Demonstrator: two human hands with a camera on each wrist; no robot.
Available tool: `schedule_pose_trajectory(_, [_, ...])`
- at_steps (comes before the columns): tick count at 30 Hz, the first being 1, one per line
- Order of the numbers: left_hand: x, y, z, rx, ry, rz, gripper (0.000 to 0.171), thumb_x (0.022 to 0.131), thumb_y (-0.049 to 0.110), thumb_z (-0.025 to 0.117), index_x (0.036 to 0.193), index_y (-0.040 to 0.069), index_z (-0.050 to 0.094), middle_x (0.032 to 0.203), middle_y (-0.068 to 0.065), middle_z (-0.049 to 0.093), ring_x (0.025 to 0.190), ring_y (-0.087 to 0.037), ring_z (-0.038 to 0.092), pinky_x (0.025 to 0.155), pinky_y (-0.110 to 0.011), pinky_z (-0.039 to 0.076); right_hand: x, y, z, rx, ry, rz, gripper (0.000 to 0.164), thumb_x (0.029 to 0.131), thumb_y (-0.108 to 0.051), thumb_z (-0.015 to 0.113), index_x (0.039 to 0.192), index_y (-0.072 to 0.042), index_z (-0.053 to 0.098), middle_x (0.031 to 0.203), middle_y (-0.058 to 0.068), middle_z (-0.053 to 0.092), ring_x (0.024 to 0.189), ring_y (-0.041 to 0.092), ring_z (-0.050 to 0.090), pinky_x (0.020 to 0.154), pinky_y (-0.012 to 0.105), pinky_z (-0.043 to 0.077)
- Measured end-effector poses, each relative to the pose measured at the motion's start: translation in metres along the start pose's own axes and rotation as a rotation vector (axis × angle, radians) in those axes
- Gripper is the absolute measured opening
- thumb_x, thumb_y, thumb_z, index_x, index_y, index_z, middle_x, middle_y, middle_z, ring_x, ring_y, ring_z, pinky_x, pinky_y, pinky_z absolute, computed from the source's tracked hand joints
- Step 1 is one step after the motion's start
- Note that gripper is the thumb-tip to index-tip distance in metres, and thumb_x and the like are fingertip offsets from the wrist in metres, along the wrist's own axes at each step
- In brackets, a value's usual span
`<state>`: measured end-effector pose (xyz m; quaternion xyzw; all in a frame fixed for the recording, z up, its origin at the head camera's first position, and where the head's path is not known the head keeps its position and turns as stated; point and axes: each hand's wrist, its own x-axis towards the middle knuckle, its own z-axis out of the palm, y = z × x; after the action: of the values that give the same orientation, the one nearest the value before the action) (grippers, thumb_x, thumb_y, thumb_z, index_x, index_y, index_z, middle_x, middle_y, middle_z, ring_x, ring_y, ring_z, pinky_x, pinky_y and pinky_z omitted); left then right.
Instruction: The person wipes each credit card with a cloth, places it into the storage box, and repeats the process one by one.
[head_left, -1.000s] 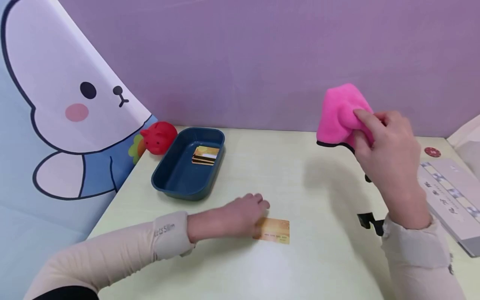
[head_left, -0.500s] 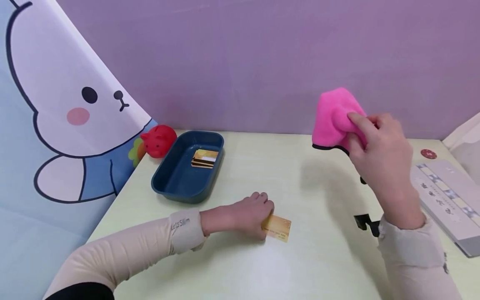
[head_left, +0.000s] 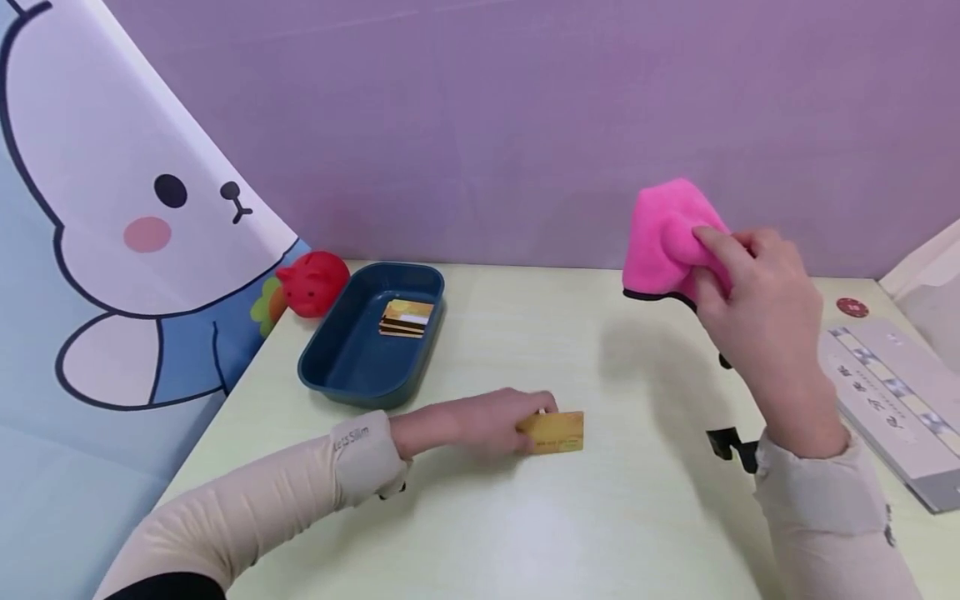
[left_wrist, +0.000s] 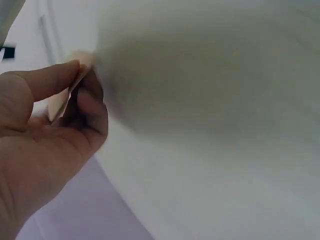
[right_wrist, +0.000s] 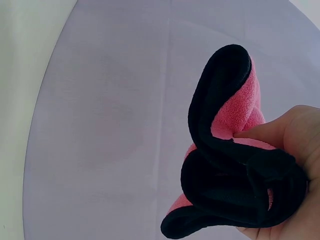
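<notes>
My left hand pinches a gold bank card by its left end, over the middle of the table. In the left wrist view the card is seen nearly edge-on between thumb and curled fingers. On the right, my right hand holds up a bright pink fleecy cloth with black edging, thumb and fingers gripping its side. The right wrist view shows the cloth bunched into folds, its black trim towards the camera. Several similar cards lie stacked in a dark blue tray.
A red piggy bank stands at the tray's back left. At the right lie a grey-white box with printed characters, a dark red round chip and a small black piece. A purple backdrop rises behind the table.
My left hand has reached right onto the card, taken hold of its end and tilted it up from the table. My right hand, with the pink cloth, has barely moved.
</notes>
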<state>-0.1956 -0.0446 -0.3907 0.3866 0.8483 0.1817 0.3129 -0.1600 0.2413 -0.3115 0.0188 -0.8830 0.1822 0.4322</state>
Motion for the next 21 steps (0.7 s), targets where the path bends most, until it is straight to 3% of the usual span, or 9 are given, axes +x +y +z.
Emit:
schedule_pose_trajectory(3, [0.004, -0.005, -0.016, -0.086, 0.15, 0.062, 0.037, 0.095, 0.008, 0.066, 0.128, 0.021, 0.055, 0.115, -0.003, 0.066, 0.095, -0.011, 0.059, 0.083, -0.025, 0.05, 0.001, 0.003, -0.003, -0.002, -0.002, 0.011, 0.034, 0.093, -0.014, 0.056, 0.124, -0.008, 0.071, 0.105, 0.027, 0.062, 0.095, 0.046, 0.056, 0.065, 0.064, 0.04])
schedule_pose_trajectory(7, [0.013, -0.006, -0.044, -0.242, 0.481, 0.141, 0.047, 0.093, 0.007, 0.069, 0.136, 0.014, 0.051, 0.098, -0.009, 0.07, 0.079, -0.017, 0.061, 0.068, -0.025, 0.049, 0.003, 0.008, -0.009, -0.003, 0.012, 0.053, 0.035, 0.093, -0.013, 0.056, 0.125, -0.009, 0.07, 0.105, 0.028, 0.062, 0.097, 0.048, 0.055, 0.067, 0.066, 0.038])
schedule_pose_trajectory(11, [0.022, -0.002, -0.064, -0.451, 0.752, 0.15, 0.042, 0.094, 0.008, 0.07, 0.132, 0.013, 0.054, 0.092, -0.013, 0.072, 0.072, -0.019, 0.057, 0.062, -0.025, 0.042, 0.004, 0.012, -0.013, -0.006, 0.033, 0.074, 0.036, 0.093, -0.014, 0.055, 0.125, -0.01, 0.07, 0.103, 0.028, 0.061, 0.097, 0.048, 0.055, 0.065, 0.066, 0.037])
schedule_pose_trajectory(14, [0.029, 0.003, -0.073, -0.603, 0.844, 0.173, 0.039, 0.095, 0.007, 0.068, 0.131, 0.014, 0.059, 0.1, -0.014, 0.073, 0.077, -0.016, 0.057, 0.063, -0.025, 0.041, 0.004, 0.013, -0.014, -0.009, 0.035, 0.079, 0.036, 0.093, -0.015, 0.055, 0.125, -0.011, 0.07, 0.103, 0.027, 0.061, 0.097, 0.047, 0.055, 0.064, 0.066, 0.037])
schedule_pose_trajectory(18, [0.038, 0.011, -0.08, -0.74, 0.889, 0.249, 0.045, 0.096, 0.006, 0.065, 0.139, 0.014, 0.055, 0.089, -0.012, 0.068, 0.071, -0.016, 0.046, 0.065, -0.026, 0.036, 0.004, 0.011, -0.014, -0.017, 0.032, 0.062, 0.034, 0.094, -0.016, 0.057, 0.126, -0.01, 0.07, 0.102, 0.028, 0.061, 0.096, 0.048, 0.054, 0.064, 0.065, 0.037])
schedule_pose_trajectory(21, [0.042, 0.014, -0.082, -0.828, 0.914, 0.248, 0.045, 0.096, 0.006, 0.065, 0.139, 0.015, 0.055, 0.08, -0.008, 0.064, 0.068, -0.017, 0.042, 0.064, -0.027, 0.035, 0.005, 0.009, -0.014, -0.019, 0.027, 0.048, 0.034, 0.095, -0.016, 0.058, 0.125, -0.008, 0.07, 0.102, 0.029, 0.061, 0.095, 0.048, 0.055, 0.063, 0.064, 0.038])
